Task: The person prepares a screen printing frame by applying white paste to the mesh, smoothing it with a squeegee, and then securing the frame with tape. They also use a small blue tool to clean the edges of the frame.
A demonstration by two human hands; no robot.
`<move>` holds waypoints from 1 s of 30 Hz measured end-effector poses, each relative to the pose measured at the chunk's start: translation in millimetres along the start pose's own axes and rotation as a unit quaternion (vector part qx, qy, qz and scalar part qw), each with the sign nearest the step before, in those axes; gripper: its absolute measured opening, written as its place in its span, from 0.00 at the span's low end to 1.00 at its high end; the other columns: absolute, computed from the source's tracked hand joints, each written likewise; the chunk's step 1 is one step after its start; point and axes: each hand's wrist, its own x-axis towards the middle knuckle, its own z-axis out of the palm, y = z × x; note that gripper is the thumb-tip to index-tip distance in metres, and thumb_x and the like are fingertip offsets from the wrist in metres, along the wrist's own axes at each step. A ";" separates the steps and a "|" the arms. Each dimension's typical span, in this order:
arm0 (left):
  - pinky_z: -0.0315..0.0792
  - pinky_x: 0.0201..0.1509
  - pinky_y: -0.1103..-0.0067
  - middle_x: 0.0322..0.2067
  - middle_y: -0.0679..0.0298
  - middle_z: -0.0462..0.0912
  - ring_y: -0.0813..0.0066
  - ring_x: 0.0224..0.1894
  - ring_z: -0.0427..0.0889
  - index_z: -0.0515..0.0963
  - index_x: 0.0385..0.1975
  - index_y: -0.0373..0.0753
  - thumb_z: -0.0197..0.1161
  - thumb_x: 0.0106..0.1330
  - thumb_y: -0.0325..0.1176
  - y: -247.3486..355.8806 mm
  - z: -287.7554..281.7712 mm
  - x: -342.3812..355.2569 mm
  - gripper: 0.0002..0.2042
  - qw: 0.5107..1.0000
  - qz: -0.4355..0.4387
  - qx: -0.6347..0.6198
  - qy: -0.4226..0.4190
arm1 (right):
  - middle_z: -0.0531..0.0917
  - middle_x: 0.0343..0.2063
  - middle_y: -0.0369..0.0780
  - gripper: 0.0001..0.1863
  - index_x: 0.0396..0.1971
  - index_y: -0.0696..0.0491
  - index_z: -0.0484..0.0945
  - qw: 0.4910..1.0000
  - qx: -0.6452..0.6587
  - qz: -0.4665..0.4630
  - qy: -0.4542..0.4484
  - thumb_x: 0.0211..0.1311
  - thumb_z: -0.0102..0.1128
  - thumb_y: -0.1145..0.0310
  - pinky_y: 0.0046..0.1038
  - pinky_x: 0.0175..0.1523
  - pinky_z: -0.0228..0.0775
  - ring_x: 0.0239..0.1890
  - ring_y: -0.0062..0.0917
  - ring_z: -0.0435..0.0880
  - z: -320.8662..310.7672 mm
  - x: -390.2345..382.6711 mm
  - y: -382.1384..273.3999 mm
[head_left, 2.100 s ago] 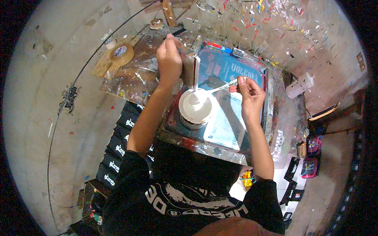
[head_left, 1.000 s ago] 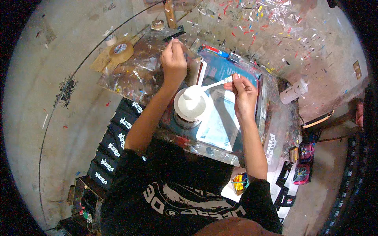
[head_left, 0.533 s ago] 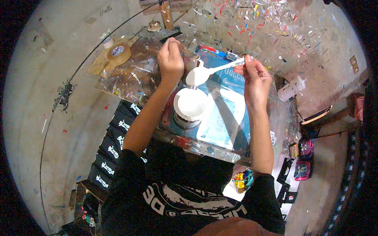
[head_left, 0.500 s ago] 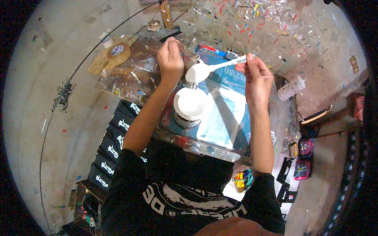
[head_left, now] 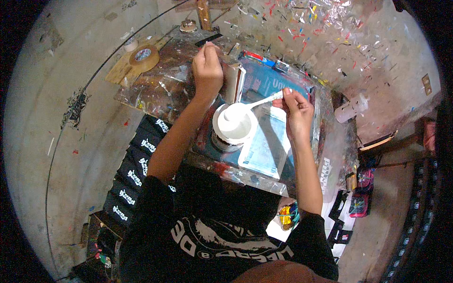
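Spoon (head_left: 260,101), white and long-handled, gripped near the end of its handle between thumb and fingers of the right hand (head_left: 298,113); tilted, with its rounded end over the far part of the mouth of a white tub (head_left: 226,143). Inside the tub, a white substance. To the left and farther off, the left hand (head_left: 207,70), fingers curled inward, thumb uppermost; perhaps around part of the white-edged brown board (head_left: 232,82) just to its right, though, from this angle, impossible to tell. Under the tub, a blue panel (head_left: 264,78), and on it, just right of the tub, a pale rectangle (head_left: 263,148) crossed by a dark shadow. Beneath, a paint-spattered table (head_left: 165,89); at its far left, a roll of tape (head_left: 144,59) on a piece of wood (head_left: 120,70). Just beyond the left hand, a dark strip (head_left: 209,39). Far to the right, a tilted, translucent bottle (head_left: 347,112). At near left, overlapping black pieces (head_left: 130,179) with white print.
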 end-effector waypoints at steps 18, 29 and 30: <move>0.64 0.36 0.72 0.24 0.65 0.68 0.72 0.30 0.68 0.68 0.25 0.41 0.59 0.63 0.42 22.3 -75.0 15.1 0.13 0.850 -0.300 -0.432 -0.033 | 0.81 0.52 0.48 0.32 0.57 0.56 0.77 0.878 -0.331 -0.181 -0.295 0.54 0.75 0.58 0.34 0.64 0.66 0.59 0.33 0.77 9.4 -12.1 -8.1; 0.62 0.59 0.59 0.36 0.58 0.67 0.58 0.49 0.68 0.63 0.32 0.41 0.58 0.47 0.41 17.8 -175.2 -39.9 0.17 0.881 -0.285 -0.363 0.100 | 0.74 0.59 0.51 0.63 0.65 0.58 0.62 0.939 -0.187 -0.171 -0.233 0.26 0.89 0.52 0.39 0.65 0.67 0.61 0.42 0.75 21.3 -47.8 67.0; 0.61 0.59 0.60 0.35 0.58 0.66 0.59 0.49 0.67 0.62 0.31 0.42 0.58 0.46 0.42 26.4 -168.5 -41.2 0.17 0.876 -0.277 -0.377 0.116 | 0.75 0.59 0.51 0.62 0.65 0.59 0.62 0.941 -0.178 -0.172 -0.230 0.26 0.89 0.53 0.38 0.65 0.67 0.61 0.41 0.76 15.9 -43.8 62.0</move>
